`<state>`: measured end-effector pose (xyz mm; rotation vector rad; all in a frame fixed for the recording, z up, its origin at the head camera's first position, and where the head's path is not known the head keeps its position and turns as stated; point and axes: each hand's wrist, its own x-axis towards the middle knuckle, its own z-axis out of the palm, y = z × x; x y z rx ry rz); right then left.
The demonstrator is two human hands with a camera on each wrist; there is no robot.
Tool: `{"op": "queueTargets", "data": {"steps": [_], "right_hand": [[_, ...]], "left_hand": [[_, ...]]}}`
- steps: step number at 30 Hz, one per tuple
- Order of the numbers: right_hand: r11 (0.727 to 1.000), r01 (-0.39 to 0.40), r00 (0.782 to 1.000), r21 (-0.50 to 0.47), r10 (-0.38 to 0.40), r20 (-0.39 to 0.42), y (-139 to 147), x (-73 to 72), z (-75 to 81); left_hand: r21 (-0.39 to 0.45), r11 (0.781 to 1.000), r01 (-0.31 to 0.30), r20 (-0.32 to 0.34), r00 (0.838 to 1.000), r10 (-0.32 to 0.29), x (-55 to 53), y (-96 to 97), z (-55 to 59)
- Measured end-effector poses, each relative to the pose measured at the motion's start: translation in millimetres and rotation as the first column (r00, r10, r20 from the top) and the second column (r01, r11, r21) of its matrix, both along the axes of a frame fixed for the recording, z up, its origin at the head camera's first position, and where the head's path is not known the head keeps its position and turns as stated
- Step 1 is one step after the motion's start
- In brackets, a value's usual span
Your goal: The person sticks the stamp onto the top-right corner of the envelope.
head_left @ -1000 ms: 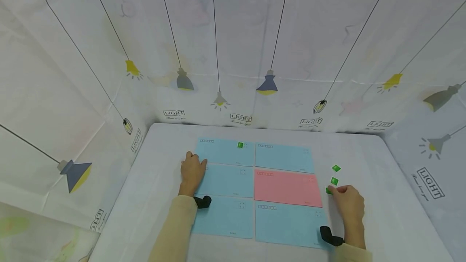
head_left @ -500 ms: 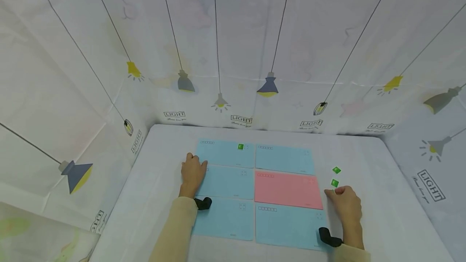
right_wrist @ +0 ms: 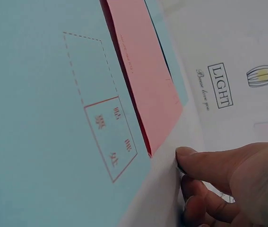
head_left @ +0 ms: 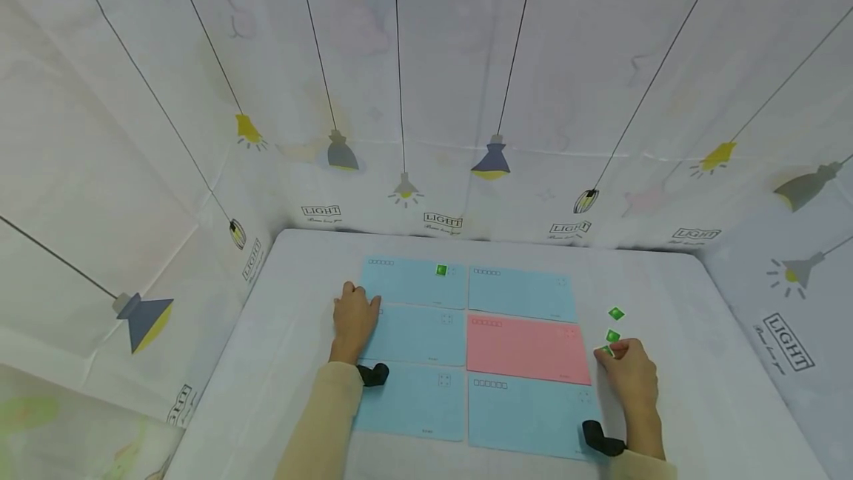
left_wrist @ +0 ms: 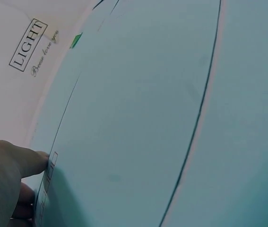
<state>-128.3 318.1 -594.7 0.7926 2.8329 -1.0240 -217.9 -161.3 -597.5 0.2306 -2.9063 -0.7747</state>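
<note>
My right hand [head_left: 631, 375] pinches a small green stamp [head_left: 606, 351] with a white border between thumb and fingertips, just right of the pink envelope [head_left: 526, 347]. In the right wrist view the fingers are bent and the stamp cannot be made out. Two similar stamps lie on the table just beyond: one [head_left: 613, 335] close to the fingers, the other [head_left: 616, 313] farther back. At the left edge of the middle-left blue envelope [head_left: 420, 335] rests my left hand [head_left: 354, 318], its thumb touching the envelope in the left wrist view. It holds nothing visible.
Around these lie more blue envelopes in two columns, including the back-left one [head_left: 400, 284], which bears a green stamp [head_left: 441, 270], and the front-right one [head_left: 533, 417]. A white cloth covers the table [head_left: 706, 361]. Printed curtains [head_left: 440, 95] stand behind and beside it.
The pinched stamp, mostly hidden half a second ago, now shows its green face between the right fingers. The right hand has shifted only slightly; the left hand stays in place.
</note>
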Motion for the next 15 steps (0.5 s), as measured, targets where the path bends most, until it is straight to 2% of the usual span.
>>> {"op": "queueTargets", "data": {"steps": [9, 15], "right_hand": [[1.000, -0.007, 0.999, 0.003, 0.007, -0.051, 0.0, 2.0, 1.0], [0.999, -0.003, 0.999, -0.052, 0.000, -0.052, 1.1, 2.2, 3.5]], "left_hand": [[0.010, 1.000, -0.011, -0.021, 1.000, 0.011, 2.4, 2.4, 2.5], [0.001, 1.000, -0.023, -0.009, 1.000, 0.023, 2.0, 0.2, -0.1]]}}
